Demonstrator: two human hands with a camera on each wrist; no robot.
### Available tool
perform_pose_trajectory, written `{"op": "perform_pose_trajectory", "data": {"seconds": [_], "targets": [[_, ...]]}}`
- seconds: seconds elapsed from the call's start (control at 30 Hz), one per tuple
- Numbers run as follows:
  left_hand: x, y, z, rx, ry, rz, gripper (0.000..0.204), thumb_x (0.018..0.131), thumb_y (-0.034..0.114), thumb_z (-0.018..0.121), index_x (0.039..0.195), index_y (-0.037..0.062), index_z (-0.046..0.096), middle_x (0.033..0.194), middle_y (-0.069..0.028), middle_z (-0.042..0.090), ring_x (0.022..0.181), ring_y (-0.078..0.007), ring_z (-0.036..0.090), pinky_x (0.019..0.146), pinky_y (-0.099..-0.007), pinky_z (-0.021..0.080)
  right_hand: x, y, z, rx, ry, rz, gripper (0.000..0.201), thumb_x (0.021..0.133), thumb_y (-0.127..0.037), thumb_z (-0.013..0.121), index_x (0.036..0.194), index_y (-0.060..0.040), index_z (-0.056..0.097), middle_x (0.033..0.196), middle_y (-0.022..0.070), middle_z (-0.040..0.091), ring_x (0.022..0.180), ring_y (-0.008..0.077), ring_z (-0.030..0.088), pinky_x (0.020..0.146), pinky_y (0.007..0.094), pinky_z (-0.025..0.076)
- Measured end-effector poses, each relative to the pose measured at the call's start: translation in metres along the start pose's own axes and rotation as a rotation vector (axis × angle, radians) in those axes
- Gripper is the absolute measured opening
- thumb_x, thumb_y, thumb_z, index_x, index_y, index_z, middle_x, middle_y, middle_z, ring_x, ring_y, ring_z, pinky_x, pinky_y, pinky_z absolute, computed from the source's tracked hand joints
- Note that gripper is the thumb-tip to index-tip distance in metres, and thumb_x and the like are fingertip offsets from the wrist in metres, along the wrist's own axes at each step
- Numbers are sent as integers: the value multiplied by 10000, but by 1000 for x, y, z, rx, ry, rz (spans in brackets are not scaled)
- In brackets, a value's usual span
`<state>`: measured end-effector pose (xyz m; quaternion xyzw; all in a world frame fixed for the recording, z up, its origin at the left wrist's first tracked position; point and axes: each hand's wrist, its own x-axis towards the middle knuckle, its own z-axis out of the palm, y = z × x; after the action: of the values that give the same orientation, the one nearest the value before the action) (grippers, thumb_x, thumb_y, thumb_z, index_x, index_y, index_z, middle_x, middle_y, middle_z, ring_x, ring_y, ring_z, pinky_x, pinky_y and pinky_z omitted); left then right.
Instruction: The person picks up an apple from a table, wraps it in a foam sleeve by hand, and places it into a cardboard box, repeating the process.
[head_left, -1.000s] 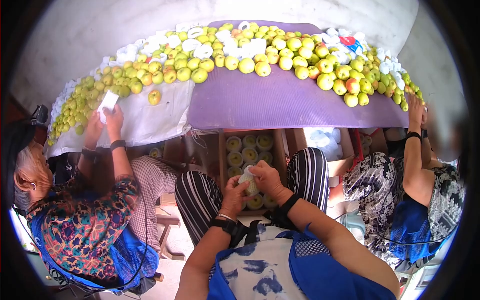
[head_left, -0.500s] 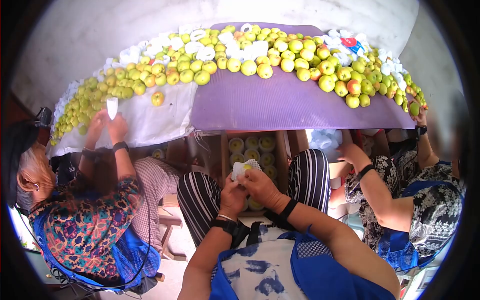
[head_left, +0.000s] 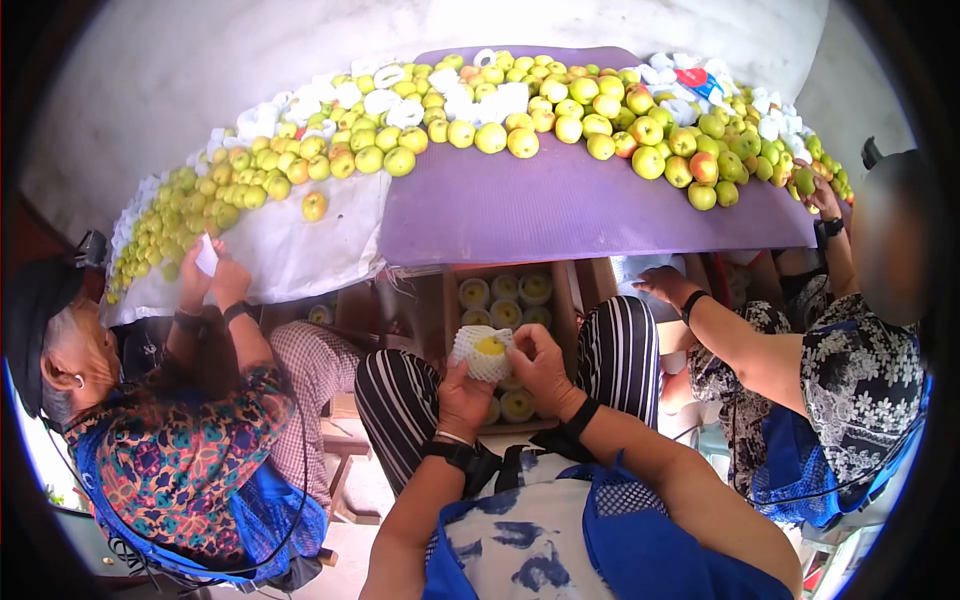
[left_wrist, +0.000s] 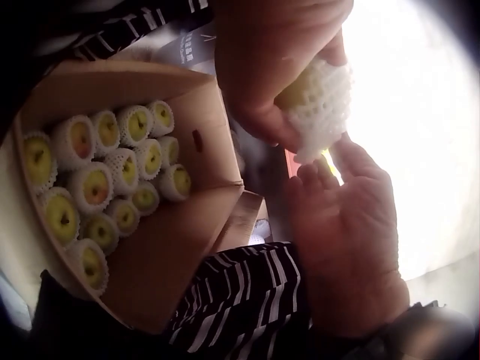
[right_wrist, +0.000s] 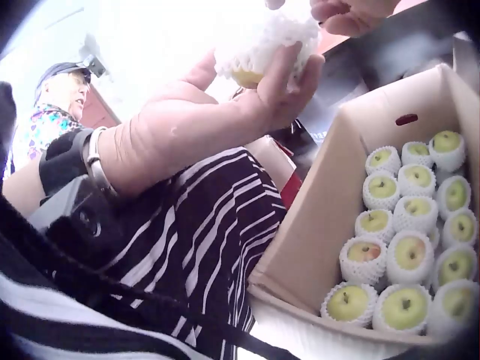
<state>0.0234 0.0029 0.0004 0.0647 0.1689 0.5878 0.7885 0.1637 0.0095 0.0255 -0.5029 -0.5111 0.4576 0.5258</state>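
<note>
A yellow-green apple (head_left: 491,346) sits in a white foam net (head_left: 478,365), its top showing through the net's opening. The left hand (head_left: 463,400) grips the netted apple from below and the side; in the right wrist view the same left hand (right_wrist: 217,112) has its fingers curled round the net (right_wrist: 281,37). At the net's right edge is the right hand (head_left: 545,372), thumb and fingertips pinching it. The left wrist view shows the right hand (left_wrist: 345,232) with fingertips at the net's lower edge (left_wrist: 322,112), below the left hand (left_wrist: 274,60).
Netted apples stand in a cardboard box (right_wrist: 319,217) between the knees. Beyond lies a table with a purple mat (head_left: 590,215), loose apples (head_left: 522,142) and foam nets. One person (head_left: 180,430) sits at the left and another (head_left: 850,370) at the right, reaching to the apples.
The netted apple has turned so its opening faces up, and it has shifted slightly left. The right person's near arm has come down from the table toward the neighbouring box.
</note>
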Motion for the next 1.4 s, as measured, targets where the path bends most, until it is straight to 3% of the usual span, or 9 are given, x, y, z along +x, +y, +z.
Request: {"op": "perform_pose_trajectory", "data": {"seconds": [0.1, 0.2, 0.4, 0.6, 0.93, 1.03, 1.1, 1.2, 1.4], "targets": [[-4, -2, 6, 109, 41, 11, 435, 789, 91, 514, 1203, 79, 385, 1192, -99, 459, 1093, -272, 444, 931, -431, 353, 8, -13, -7, -226, 57, -93, 286, 676, 2, 595, 949, -37, 518, 869, 84, 479, 749, 205, 523, 686, 271, 438], [-3, -2, 6, 198, 81, -6, 443, 766, 40, 523, 1185, 78, 385, 1170, -98, 461, 1073, -262, 458, 903, -425, 387, 12, -11, -11, -419, 5, -456, 269, 692, -22, 598, 956, -30, 544, 931, 93, 465, 753, 202, 519, 689, 277, 437], [-4, 0, 6, 371, 113, -97, 396, 749, 54, 533, 1132, 52, 434, 1099, -90, 511, 1016, -228, 500, 877, -376, 409, 17, 11, -15, -273, -77, -274, 109, 741, -86, 577, 817, -8, 590, 798, 63, 512, 703, 164, 511, 672, 264, 429], [-1, 5, -1, 408, 27, -123, 410, 709, 70, 526, 1110, 30, 450, 1072, -95, 529, 1000, -227, 510, 886, -352, 403, 22, 12, -15, 373, -121, 473, 153, 824, -144, 503, 760, -20, 565, 698, -4, 531, 636, 62, 469, 584, 217, 398], [-1, 8, 2, 303, 77, 29, 469, 730, 64, 496, 1187, 70, 393, 1165, -94, 470, 1081, -254, 457, 919, -410, 374, 24, 12, -16, -46, -231, 492, 138, 798, -132, 526, 816, 3, 550, 738, 22, 551, 648, 99, 514, 576, 260, 447], [-1, 6, 5, 226, 87, 10, 461, 765, 106, 494, 1208, 66, 376, 1199, -103, 450, 1122, -267, 427, 946, -437, 341, 26, 28, -19, 30, -251, 558, 115, 794, -85, 509, 863, 0, 542, 803, 49, 570, 719, 146, 566, 639, 304, 489], [0, 7, 3, 148, 56, -4, 448, 795, 149, 473, 1221, 63, 366, 1223, -107, 434, 1141, -278, 408, 959, -455, 317, 25, 34, -22, 594, -214, 624, 135, 804, -58, 492, 926, -8, 522, 902, 84, 577, 810, 201, 584, 711, 362, 497], [1, 8, -1, 13, 24, -72, 436, 848, 228, 413, 1245, 59, 349, 1269, -115, 397, 1177, -297, 369, 982, -483, 272, 24, 30, -19, 856, -247, 633, 169, 830, -87, 471, 979, -15, 509, 914, 85, 575, 787, 193, 575, 654, 335, 480], [5, 3, -6, -122, 36, -146, 427, 891, 280, 326, 1259, 64, 345, 1312, -124, 347, 1209, -313, 324, 995, -501, 243, 22, 20, -12, 950, -201, 623, 162, 850, -125, 466, 966, -24, 513, 918, 66, 583, 811, 185, 576, 701, 344, 483]]}}
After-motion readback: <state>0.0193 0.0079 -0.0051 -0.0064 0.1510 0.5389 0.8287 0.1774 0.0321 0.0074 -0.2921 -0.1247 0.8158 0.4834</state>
